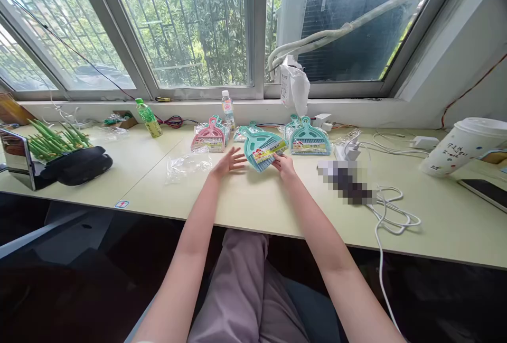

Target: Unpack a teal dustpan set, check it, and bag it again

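Note:
A teal dustpan with a small brush (254,142) and a yellow label is tilted above the table, its handle toward the upper left. My right hand (285,167) grips its lower right edge, thumb on the label side. To the left of it, my left hand (228,163) has its fingers spread and holds nothing. Behind my left hand stands a pink dustpan set (209,136) with teal ones behind it. More teal dustpan sets (309,137) stand at the right, and another lies partly hidden behind the held one. A crumpled clear plastic bag (187,166) lies left of my left hand.
At the back are a clear bottle (228,109) and a green bottle (148,118). Plants in a black holder (81,163) stand left. White cables (390,213), a large paper cup (467,145) and a phone (485,194) lie right. The table's front edge is near my forearms.

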